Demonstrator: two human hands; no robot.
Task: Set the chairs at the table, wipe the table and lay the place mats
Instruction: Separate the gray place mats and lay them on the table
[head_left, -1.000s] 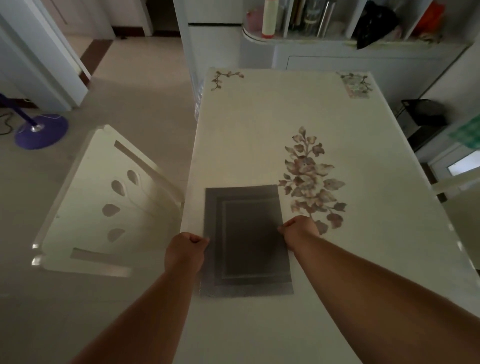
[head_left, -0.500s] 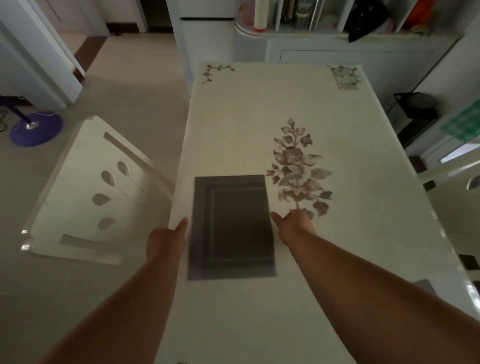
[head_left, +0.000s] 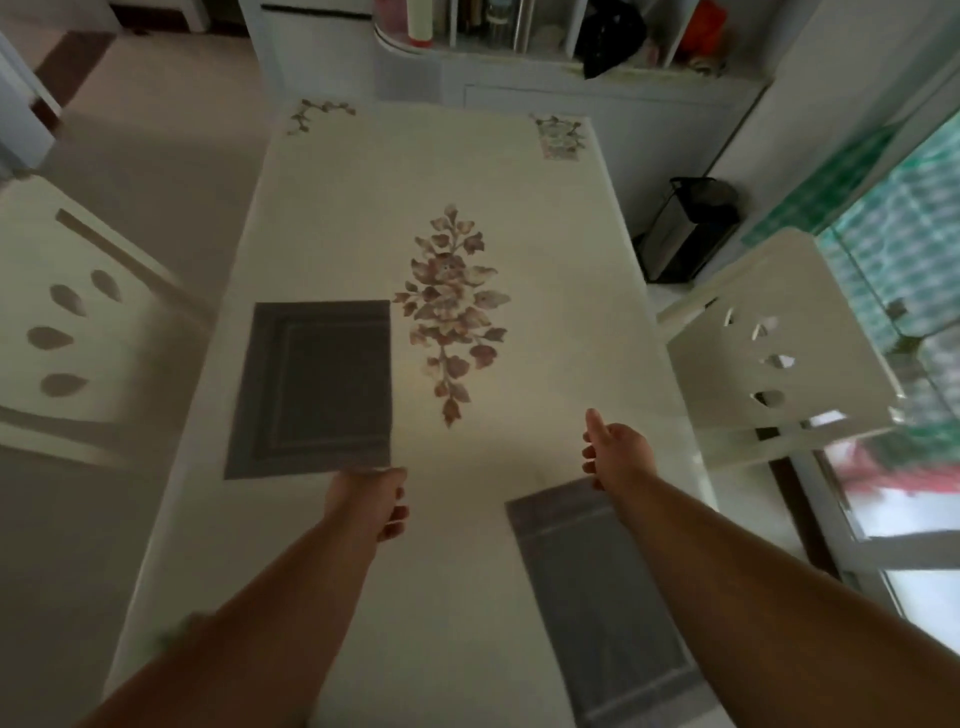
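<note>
A white table (head_left: 447, 171) with a printed flower spray in its middle fills the view. One grey place mat (head_left: 314, 387) lies flat near the table's left edge. A second grey place mat (head_left: 587, 592) lies at the near right, partly under my right forearm. My left hand (head_left: 371, 501) hovers just below the first mat's near right corner, fingers loosely curled, holding nothing. My right hand (head_left: 615, 449) is open above the far end of the second mat, thumb pointing up. A white chair (head_left: 78, 322) stands at the left side, another white chair (head_left: 779, 348) at the right.
A white sideboard with shelves (head_left: 545, 47) holding bottles and a black bag stands beyond the table's far end. A black bin (head_left: 691, 228) sits on the floor at the right, near a glass door with green cloth (head_left: 893, 234).
Both hands have let go of the left mat and drawn back toward me. My view has swung right, bringing the second mat and the right chair into sight.
</note>
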